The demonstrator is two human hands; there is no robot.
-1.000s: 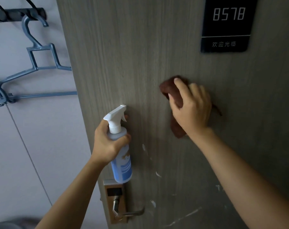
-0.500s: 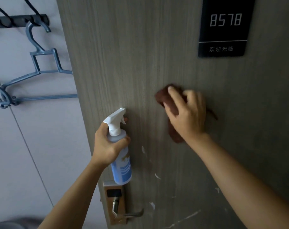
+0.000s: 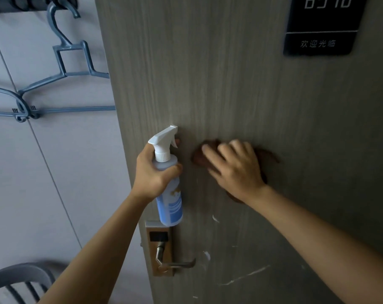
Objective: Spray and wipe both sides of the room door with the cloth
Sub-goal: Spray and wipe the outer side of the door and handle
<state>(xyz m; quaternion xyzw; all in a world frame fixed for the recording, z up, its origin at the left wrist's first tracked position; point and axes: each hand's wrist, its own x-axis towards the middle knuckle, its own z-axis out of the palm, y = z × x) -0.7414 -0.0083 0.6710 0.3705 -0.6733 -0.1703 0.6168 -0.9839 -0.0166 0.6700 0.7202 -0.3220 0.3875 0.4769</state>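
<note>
Door [image 3: 241, 95]: grey-brown wood-grain panel, upright, long axis vertical, filling the centre and right of the view; its lock-side edge runs down the left, leaning a little in this wide view. White streaks and flecks [image 3: 244, 276] mark the lower face.

Cloth [image 3: 268, 155]: reddish-brown, bunched, flat against the door at mid height; only its edges show around the hand, at the fingertips, to the right and below the wrist.

Right hand [image 3: 236, 170]: laid over the cloth, fingers straight and spread, pointing up and left, pressing it onto the door. Image slightly blurred here.

Spray bottle [image 3: 169, 194]: pale blue translucent body with a blue and white label, white trigger head [image 3: 164, 139]. Upright, long axis vertical, nozzle pointing right toward the door face. Held just in front of the door near its edge, left of the cloth and apart from it, base just above the lock plate.

Left hand [image 3: 152, 173]: fingers and thumb curled round the bottle's neck and shoulder; one fingertip shows behind the trigger.

Lock plate [image 3: 158, 249]: brass-coloured, with a dark reader window and a silver lever handle [image 3: 175, 263] pointing right.

Room sign [image 3: 322, 25]: black, upper right, pale digits partly cut off, a line of Chinese characters below.

Hangers [image 3: 61, 69]: grey-blue plastic, on a dark rail [image 3: 30, 4] against the pale wall, upper left.

Chair back [image 3: 21, 281]: grey, slatted, lower left corner.
</note>
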